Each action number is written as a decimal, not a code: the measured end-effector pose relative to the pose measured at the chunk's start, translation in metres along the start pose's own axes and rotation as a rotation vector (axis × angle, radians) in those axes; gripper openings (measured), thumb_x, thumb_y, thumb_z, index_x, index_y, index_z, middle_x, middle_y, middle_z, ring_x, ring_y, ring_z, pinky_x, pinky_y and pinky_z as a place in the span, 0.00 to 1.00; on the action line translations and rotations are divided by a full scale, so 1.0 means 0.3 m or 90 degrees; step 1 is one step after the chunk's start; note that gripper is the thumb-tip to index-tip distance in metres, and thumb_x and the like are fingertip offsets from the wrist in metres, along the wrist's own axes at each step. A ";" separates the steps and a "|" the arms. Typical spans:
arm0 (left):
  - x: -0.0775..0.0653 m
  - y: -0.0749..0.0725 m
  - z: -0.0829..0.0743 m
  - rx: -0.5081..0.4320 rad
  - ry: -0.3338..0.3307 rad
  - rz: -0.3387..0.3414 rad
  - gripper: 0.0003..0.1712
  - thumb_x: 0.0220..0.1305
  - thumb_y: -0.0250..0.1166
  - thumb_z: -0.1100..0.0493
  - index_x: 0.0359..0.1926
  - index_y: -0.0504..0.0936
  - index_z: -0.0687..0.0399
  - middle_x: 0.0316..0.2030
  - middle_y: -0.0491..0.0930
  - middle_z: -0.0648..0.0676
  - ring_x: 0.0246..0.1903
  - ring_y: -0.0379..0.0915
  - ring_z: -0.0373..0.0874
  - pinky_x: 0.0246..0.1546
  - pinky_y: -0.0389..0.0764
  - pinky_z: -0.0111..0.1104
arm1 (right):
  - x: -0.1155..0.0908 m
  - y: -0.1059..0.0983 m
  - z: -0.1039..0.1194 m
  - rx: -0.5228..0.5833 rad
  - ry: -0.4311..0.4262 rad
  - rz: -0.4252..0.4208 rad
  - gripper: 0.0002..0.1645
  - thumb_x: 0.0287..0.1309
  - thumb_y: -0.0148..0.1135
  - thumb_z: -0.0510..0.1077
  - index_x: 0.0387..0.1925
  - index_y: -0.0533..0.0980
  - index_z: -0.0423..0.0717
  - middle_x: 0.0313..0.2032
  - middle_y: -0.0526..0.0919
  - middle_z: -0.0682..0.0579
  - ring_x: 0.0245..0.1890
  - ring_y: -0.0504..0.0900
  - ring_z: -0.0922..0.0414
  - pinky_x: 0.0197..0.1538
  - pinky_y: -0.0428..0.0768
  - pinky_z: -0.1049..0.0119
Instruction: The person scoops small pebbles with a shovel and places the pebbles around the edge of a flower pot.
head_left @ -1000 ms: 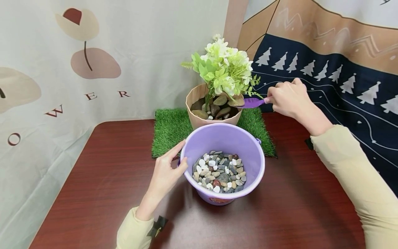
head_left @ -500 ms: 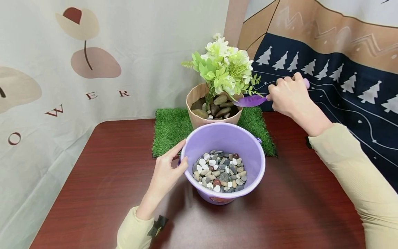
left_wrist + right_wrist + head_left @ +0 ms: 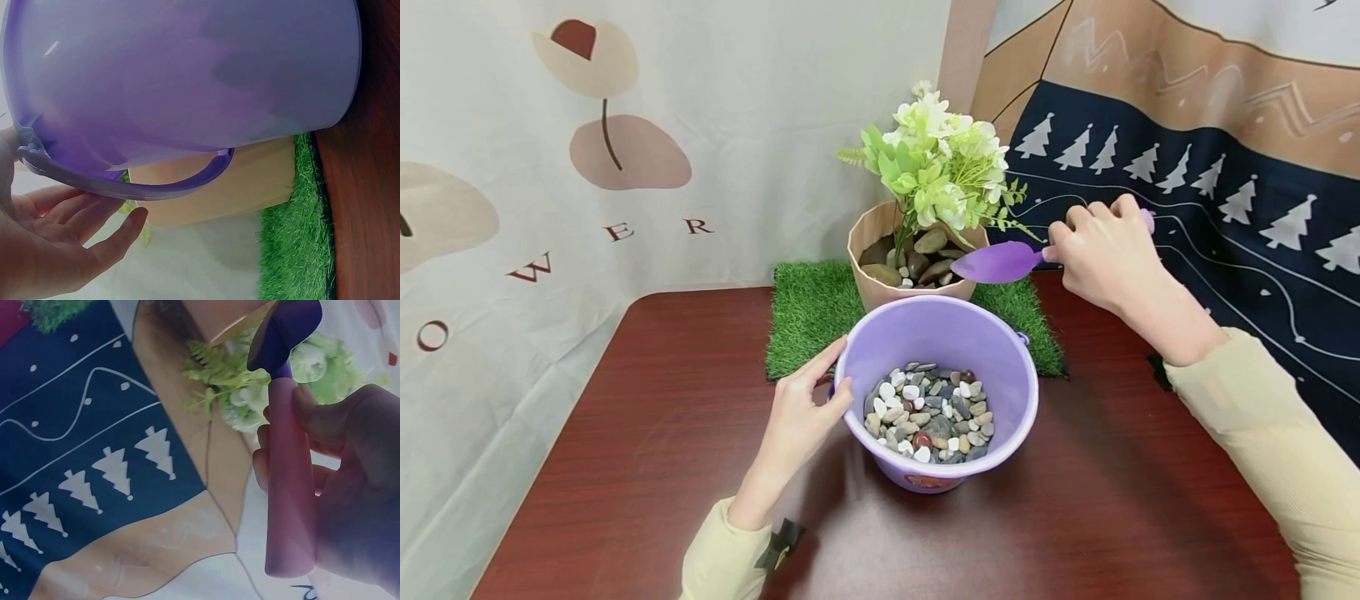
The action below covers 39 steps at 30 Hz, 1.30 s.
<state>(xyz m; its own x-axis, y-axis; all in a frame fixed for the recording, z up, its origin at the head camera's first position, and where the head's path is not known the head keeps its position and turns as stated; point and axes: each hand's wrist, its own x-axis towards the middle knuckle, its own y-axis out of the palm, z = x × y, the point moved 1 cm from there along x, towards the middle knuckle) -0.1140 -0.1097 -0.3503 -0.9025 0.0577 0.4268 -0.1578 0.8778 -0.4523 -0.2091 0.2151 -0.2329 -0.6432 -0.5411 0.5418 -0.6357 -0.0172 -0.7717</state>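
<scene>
My right hand (image 3: 1105,254) grips a trowel with a purple blade (image 3: 997,262) and a pink handle (image 3: 289,487). The bare blade hangs by the right rim of a beige flowerpot (image 3: 880,287). Several large stones (image 3: 931,242) lie in that pot, around the stem of a white-flowered plant (image 3: 936,158). Nearer to me stands a purple bucket (image 3: 936,329), its bottom covered with small mixed pebbles (image 3: 925,417). My left hand (image 3: 801,417) holds the bucket's left rim between thumb and fingers. In the left wrist view the bucket's handle (image 3: 206,178) hangs beside those fingers.
A green artificial-grass mat (image 3: 808,312) lies under the flowerpot on the dark red wooden table (image 3: 647,467). Behind the table hang a pale printed cloth (image 3: 752,125) and, to the right, a dark-blue cloth with white trees (image 3: 1195,242).
A tan stone at the trowel's tip one second ago has left the blade, at the pot's right side. The trowel and right hand have since lowered slightly, blade turned. The left hand keeps still.
</scene>
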 end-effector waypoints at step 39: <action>-0.001 0.001 -0.004 -0.003 0.016 -0.012 0.28 0.52 0.62 0.68 0.57 0.73 0.59 0.55 0.75 0.60 0.47 0.78 0.52 0.44 0.83 0.34 | -0.084 0.074 0.331 -0.078 -0.359 0.067 0.06 0.44 0.65 0.40 0.25 0.76 0.44 0.24 0.73 0.48 0.30 0.69 0.51 0.37 0.64 0.59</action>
<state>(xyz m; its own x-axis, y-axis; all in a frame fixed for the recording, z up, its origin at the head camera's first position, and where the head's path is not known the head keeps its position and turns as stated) -0.1133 -0.1088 -0.3495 -0.8893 0.0534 0.4541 -0.1719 0.8813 -0.4402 -0.1646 0.1449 -0.2969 -0.4004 -0.8991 0.1768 -0.6468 0.1406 -0.7496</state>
